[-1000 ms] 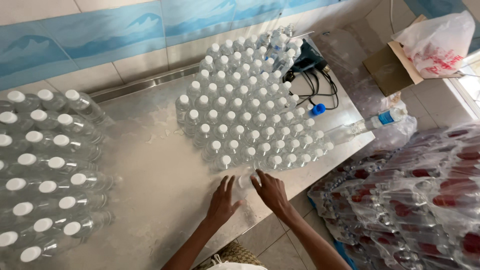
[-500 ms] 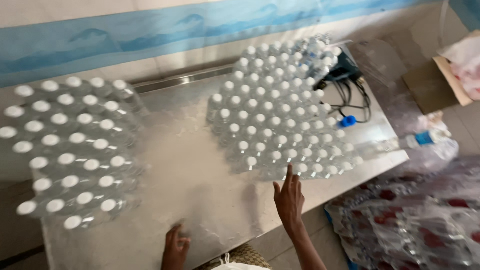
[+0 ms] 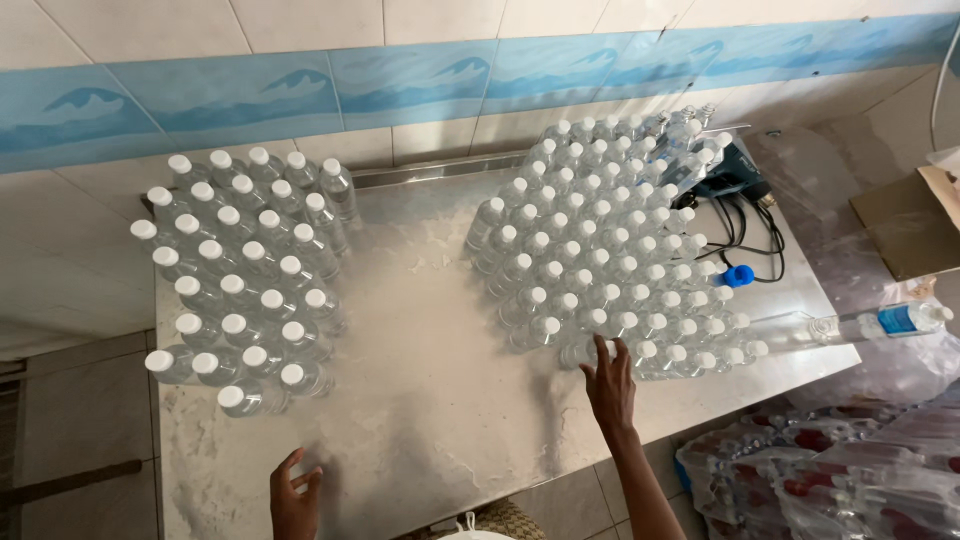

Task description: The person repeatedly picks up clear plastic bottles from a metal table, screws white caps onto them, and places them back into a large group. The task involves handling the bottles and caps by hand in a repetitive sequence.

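Note:
My right hand (image 3: 610, 385) lies flat on the steel table (image 3: 430, 400), its fingertips touching the near edge of a large cluster of clear plastic bottles with white caps (image 3: 610, 250). My left hand (image 3: 295, 495) rests open at the table's front edge, fingers spread, holding nothing. A second, smaller cluster of white-capped bottles (image 3: 240, 280) stands on the left side of the table, apart from my left hand.
A blue cap (image 3: 738, 276) and black cables (image 3: 745, 215) lie right of the big cluster. One bottle (image 3: 880, 322) lies on its side at the table's right edge. Shrink-wrapped packs (image 3: 830, 470) sit on the floor at right. A cardboard box (image 3: 910, 220) stands behind.
The view has shifted so both clusters show. My left hand has drawn back to the table's front edge. My right hand stays at the large cluster's near edge.

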